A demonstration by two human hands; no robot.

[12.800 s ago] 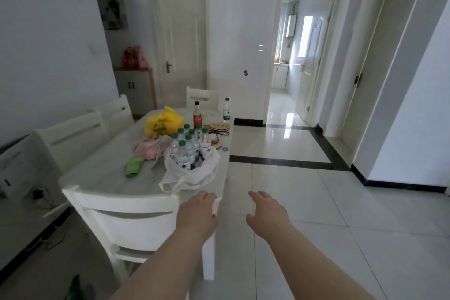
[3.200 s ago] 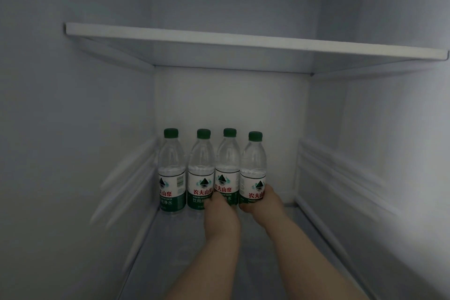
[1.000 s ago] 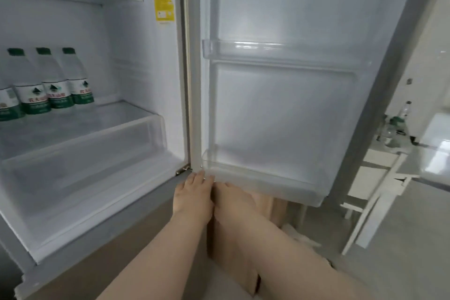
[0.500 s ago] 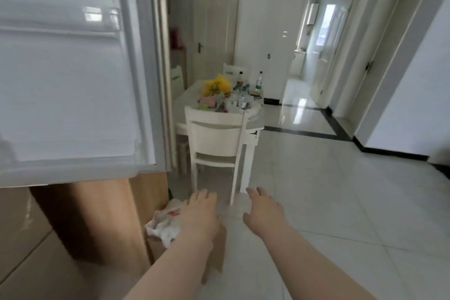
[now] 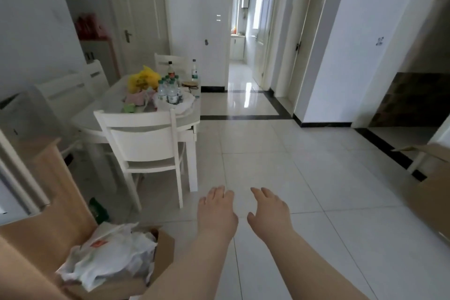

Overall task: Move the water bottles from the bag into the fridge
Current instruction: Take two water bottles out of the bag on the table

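**Empty hands, bottles far off on the table**

We see both hands held out low over the white floor tiles, palms down, fingers loosely spread and gripping nothing. The left hand (image 5: pixel 215 212) and the right hand (image 5: pixel 269 212) sit just beside each other, not touching.

Near left of the left forearm lies a cardboard box (image 5: pixel 163 251) stuffed with crumpled white plastic (image 5: pixel 109 256), set against a wooden cabinet (image 5: pixel 56 192).

Farther out and to the left stands a white chair (image 5: pixel 143 139), pushed up to the near end of a white table (image 5: pixel 107 111). The water bottles (image 5: pixel 169 92), green-capped and upright, stand clustered in a white bag (image 5: pixel 179 105) near the right edge of the table, well apart from both hands and beyond the chair back. Left of the bag lie a yellow bag (image 5: pixel 142 79) and some pink and green cloths. Two more bottles stand at the far end of the table.

Beyond, to the right, an open doorway (image 5: pixel 253 22) leads to a bright room.
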